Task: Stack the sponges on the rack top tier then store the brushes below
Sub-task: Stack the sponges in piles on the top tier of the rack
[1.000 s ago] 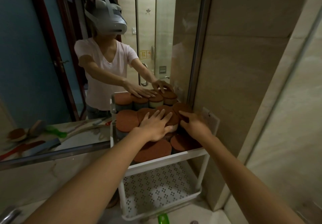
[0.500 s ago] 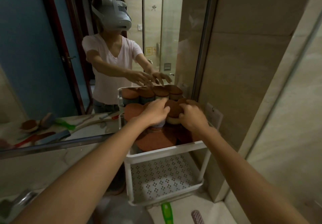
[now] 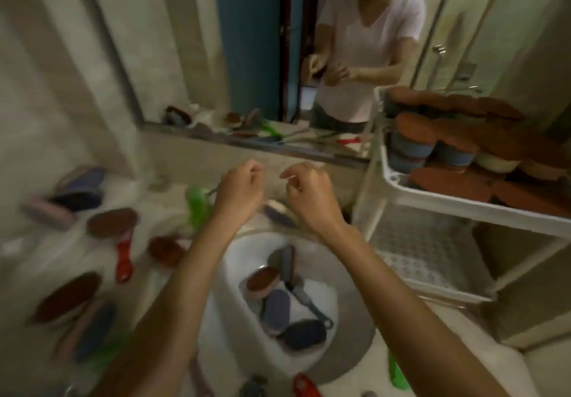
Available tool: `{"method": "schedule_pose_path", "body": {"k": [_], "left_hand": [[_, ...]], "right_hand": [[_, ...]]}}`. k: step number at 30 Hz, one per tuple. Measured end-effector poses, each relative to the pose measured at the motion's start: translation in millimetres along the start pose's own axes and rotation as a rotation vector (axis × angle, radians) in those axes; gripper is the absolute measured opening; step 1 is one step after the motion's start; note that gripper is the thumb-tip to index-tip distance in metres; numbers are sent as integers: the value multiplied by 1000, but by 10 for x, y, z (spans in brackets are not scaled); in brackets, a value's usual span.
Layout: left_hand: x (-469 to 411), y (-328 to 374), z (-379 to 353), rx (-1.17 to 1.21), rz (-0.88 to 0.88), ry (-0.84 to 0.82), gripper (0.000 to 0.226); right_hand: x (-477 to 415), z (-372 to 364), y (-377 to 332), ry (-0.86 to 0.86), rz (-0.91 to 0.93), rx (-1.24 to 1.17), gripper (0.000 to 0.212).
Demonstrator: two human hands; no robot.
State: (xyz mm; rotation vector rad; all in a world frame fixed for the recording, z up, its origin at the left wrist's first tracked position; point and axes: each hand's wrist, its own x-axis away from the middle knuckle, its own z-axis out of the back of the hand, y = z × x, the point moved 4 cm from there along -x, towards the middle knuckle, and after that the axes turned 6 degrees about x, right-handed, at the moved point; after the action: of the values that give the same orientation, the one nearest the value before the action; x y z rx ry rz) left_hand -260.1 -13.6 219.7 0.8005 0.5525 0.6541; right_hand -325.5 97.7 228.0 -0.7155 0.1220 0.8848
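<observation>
The white two-tier rack (image 3: 398,180) stands at the right. Its top tier holds several stacked sponges (image 3: 448,137) with brown tops. The perforated lower tier (image 3: 423,242) holds nothing. Several brushes (image 3: 278,301) lie in the white sink (image 3: 234,276), and more brushes (image 3: 111,222) are scattered on the counter to the left. My left hand (image 3: 239,188) and my right hand (image 3: 309,193) hover side by side above the sink's far rim, fingers loosely curled, both holding nothing. The frame is blurred by motion.
A mirror (image 3: 247,41) behind the counter reflects a person in a white shirt and the brushes. A green brush (image 3: 197,205) lies just left of my left hand. A tiled wall rises behind the rack at the right.
Both hands have left the sponges on the rack's top tier and moved left over the sink. The view has swung left and down, bringing the sink and counter brushes into sight.
</observation>
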Motion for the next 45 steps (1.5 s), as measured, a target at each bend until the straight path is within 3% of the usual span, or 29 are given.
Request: {"method": "schedule_pose_path", "body": {"k": [6, 10, 15, 17, 20, 23, 28, 32, 34, 36, 38, 39, 42, 45], "left_hand": [[859, -1584, 521, -57, 406, 13, 25], [1266, -2290, 901, -137, 572, 52, 24], [1356, -2888, 1421, -113, 681, 183, 49], [1380, -3099, 1501, -175, 741, 91, 40], [1444, -3364, 1443, -252, 851, -115, 63], [1414, -3459, 1409, -248, 821, -60, 49], [1325, -3343, 1459, -460, 517, 58, 46], [1255, -3279, 1407, -404, 337, -58, 55], [1206, -3293, 1425, -235, 293, -136, 53], [1091, -3347, 1542, -146, 268, -45, 40], [887, -3491, 1704, -208, 312, 102, 36], [778, -3584, 1748, -292, 379, 75, 45], [546, -3858, 1708, -555, 538, -305, 84], [470, -3941, 1627, -693, 501, -432, 85]], "right_hand": [[408, -1501, -695, -423, 50, -75, 30], [723, -2285, -936, -679, 67, -51, 30], [804, -2891, -1123, -808, 72, -40, 27], [791, -3077, -1196, -842, 52, -65, 28], [801, -3316, -1283, -916, -38, -80, 28], [841, -3484, -1344, -993, -232, -178, 29], [840, -3619, -1439, -1030, -642, -526, 53], [749, -3639, -1444, -983, -905, -746, 46], [658, -3627, -1386, -913, -930, -747, 36], [578, -3594, -1308, -870, -930, -748, 33], [491, -3553, -1216, -821, -890, -703, 31], [448, -3535, -1183, -808, -849, -662, 28], [345, -3482, -1143, -788, -755, -573, 31], [275, -3408, -1111, -743, -707, -569, 44]]}}
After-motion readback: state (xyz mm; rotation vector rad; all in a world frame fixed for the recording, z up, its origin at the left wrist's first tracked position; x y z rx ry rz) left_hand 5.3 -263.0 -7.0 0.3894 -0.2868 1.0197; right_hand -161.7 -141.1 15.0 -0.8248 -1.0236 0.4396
